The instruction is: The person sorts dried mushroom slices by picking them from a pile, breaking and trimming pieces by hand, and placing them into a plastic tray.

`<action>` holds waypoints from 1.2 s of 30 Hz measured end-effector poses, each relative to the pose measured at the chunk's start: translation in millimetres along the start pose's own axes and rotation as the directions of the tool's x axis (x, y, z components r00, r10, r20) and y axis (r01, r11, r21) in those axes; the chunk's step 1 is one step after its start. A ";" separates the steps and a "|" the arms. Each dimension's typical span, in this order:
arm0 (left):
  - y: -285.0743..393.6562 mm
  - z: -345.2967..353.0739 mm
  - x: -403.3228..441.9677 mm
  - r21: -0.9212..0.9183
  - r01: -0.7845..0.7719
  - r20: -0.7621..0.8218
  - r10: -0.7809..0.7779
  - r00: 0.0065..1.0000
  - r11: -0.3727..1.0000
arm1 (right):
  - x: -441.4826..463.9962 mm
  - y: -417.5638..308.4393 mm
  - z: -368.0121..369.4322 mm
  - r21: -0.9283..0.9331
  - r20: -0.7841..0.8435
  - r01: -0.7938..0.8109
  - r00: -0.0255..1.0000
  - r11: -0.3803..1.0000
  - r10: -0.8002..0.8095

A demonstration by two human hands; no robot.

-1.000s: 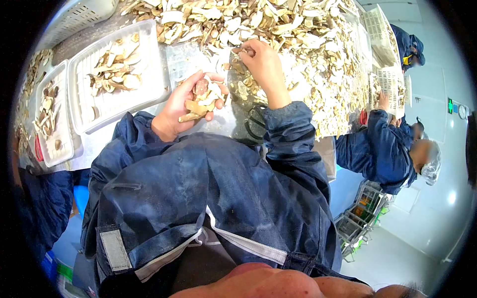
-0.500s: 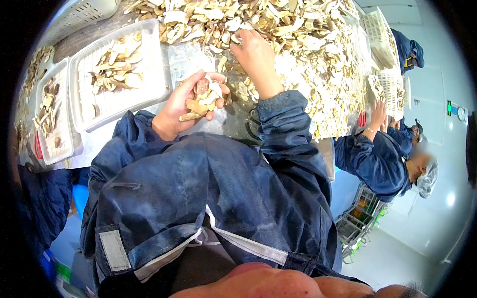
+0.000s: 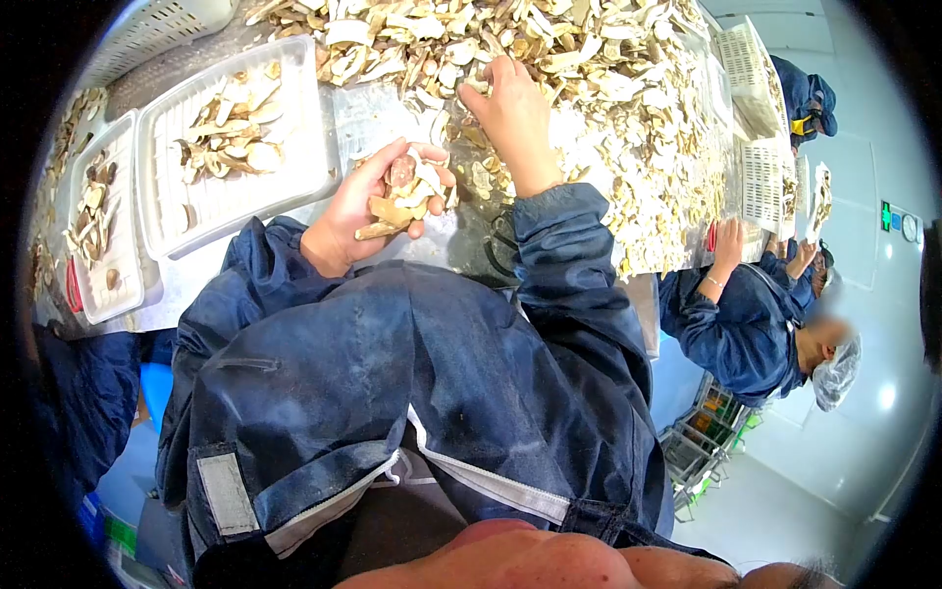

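My left hand (image 3: 348, 218) is cupped, palm up, around several cream and brown mushroom slices (image 3: 400, 196), with a reddish-brown piece among them. To its right and farther up, my right hand (image 3: 512, 110) reaches over the near edge of a large pile of dried mushroom slices (image 3: 589, 79). Its fingers are bent together at the slices, and what they hold, if anything, is too small to make out. Left of my hands lies a white tray (image 3: 319, 147) with a small heap of slices.
A narrower white tray (image 3: 132, 285) with slices stands at the far left, and a perforated basket (image 3: 157, 37) behind. At the right, a person (image 3: 736, 324) in blue with a hair cover works near white baskets (image 3: 761, 182). Metal racks (image 3: 702, 432) stand on the floor.
My right hand has moved up and slightly right from the pile's lower edge onto the slices. My left hand stays nearly still. The person at the right has shifted and moved their arms.
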State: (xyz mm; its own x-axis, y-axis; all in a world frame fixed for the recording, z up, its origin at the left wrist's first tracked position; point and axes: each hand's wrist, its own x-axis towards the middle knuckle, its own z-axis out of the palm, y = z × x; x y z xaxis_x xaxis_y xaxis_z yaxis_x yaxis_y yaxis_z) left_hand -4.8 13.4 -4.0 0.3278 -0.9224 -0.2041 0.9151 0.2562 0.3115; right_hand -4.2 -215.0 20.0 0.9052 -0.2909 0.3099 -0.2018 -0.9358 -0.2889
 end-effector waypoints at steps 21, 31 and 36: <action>0.2 3.0 -0.2 -0.021 -0.036 0.038 0.037 0.999 0.999 | -37.2 2.8 -44.0 0.495 0.148 -0.287 0.958 0.820 0.246; -0.3 1.2 0.4 -0.076 -0.028 0.021 0.029 0.999 0.997 | -61.4 -38.0 -70.6 0.716 0.083 -0.207 0.974 0.667 0.213; 0.2 -2.6 -1.3 -0.166 0.015 0.033 -0.010 0.999 0.986 | -72.6 -57.5 -76.6 0.737 0.129 0.037 0.972 0.675 -0.194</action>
State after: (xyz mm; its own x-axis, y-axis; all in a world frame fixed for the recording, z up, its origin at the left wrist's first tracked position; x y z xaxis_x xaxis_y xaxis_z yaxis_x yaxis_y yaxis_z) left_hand -4.4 15.4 -6.2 0.3109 -0.9340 -0.1762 0.9462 0.2867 0.1501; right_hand -87.0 -155.3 83.5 0.9678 -0.0751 0.2404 0.1730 -0.4956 -0.8512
